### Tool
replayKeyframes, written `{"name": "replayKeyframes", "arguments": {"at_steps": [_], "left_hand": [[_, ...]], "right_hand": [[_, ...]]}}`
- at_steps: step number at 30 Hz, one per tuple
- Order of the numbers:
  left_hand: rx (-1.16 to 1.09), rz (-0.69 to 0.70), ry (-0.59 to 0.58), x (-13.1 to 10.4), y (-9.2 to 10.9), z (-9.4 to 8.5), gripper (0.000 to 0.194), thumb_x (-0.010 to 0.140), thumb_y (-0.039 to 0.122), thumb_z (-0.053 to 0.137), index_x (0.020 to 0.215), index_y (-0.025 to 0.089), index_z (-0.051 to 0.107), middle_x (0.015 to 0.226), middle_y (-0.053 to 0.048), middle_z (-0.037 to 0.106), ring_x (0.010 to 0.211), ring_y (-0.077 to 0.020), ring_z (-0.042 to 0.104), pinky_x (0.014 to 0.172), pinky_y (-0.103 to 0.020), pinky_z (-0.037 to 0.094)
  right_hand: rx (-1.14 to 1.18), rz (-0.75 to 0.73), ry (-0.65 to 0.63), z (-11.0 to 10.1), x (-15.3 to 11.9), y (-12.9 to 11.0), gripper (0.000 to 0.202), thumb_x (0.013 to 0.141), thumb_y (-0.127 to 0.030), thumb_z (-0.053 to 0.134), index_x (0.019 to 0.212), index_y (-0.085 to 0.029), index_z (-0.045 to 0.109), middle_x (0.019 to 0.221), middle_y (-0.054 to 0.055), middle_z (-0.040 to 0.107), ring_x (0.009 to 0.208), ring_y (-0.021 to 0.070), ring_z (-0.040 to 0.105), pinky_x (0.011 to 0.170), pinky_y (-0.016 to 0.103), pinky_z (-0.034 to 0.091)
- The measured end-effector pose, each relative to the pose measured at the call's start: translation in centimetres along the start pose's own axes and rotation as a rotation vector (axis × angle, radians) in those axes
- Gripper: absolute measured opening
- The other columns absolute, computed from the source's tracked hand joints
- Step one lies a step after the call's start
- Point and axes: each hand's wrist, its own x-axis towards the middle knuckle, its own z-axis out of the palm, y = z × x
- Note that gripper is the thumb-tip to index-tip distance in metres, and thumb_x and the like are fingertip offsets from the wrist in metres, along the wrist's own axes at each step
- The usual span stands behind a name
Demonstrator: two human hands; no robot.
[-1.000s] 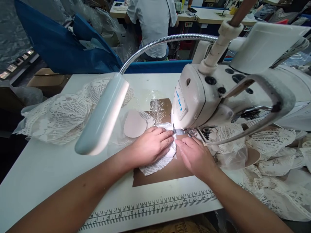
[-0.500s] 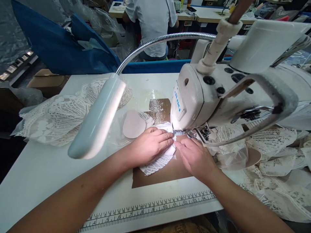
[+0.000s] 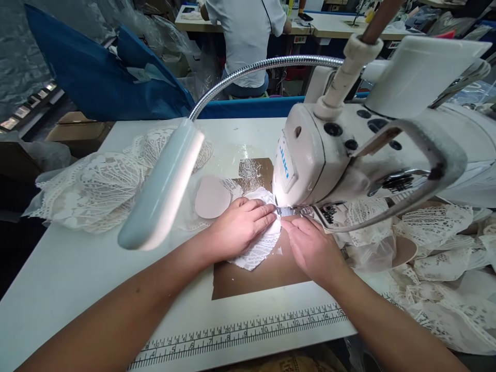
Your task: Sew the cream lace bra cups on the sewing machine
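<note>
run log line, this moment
left hand: on lace piece | right hand: at its edge | brown sheet: beneath | sewing machine: alongside

Lace piece [image 3: 260, 250] partly hidden beneath the left hand's fingers [image 3: 260, 213].

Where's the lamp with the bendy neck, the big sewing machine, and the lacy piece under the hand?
Lamp [image 3: 161, 185]: head view, middle of its long housing.
Sewing machine [image 3: 308, 157]: head view, its white front end.
Lacy piece [image 3: 265, 249]: head view, its uncovered lower part.
</note>
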Motion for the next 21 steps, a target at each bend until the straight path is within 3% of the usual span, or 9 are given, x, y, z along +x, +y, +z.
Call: {"name": "replayKeyframes", "arguments": {"at_steps": [7, 21], "left_hand": [[-0.036, 0.045, -0.03, -0.15, -0.17, -0.08, 0.034, 0.095, 0.013, 0.04, 0.126, 0.014, 0.055, 0.129, -0.01, 0.06, 0.106, -0.0245, 0.054, 0.086, -0.039, 0.037], [-0.013, -0.014, -0.042, 0.12, -0.03, -0.33, 0.036, 0.09, 0.014, 0.045, 0.123, 0.013, 0.059, 0.127, -0.012, 0.061, 0.104, -0.0266, 0.054, 0.08, -0.037, 0.039]], "right_hand": [[0.041, -0.025, -0.013, -0.16, -0.07, 0.1, 0.041, 0.083, -0.003, 0.045, 0.117, -0.012, 0.065, 0.079, 0.009, 0.065, 0.083, 0.0209, 0.058, 0.074, 0.03, 0.048], [-0.046, 0.002, -0.051, 0.05, -0.07, -0.13, 0.042, 0.083, -0.005, 0.045, 0.118, -0.015, 0.064, 0.074, 0.007, 0.063, 0.078, 0.0202, 0.056, 0.066, 0.029, 0.044]]}}
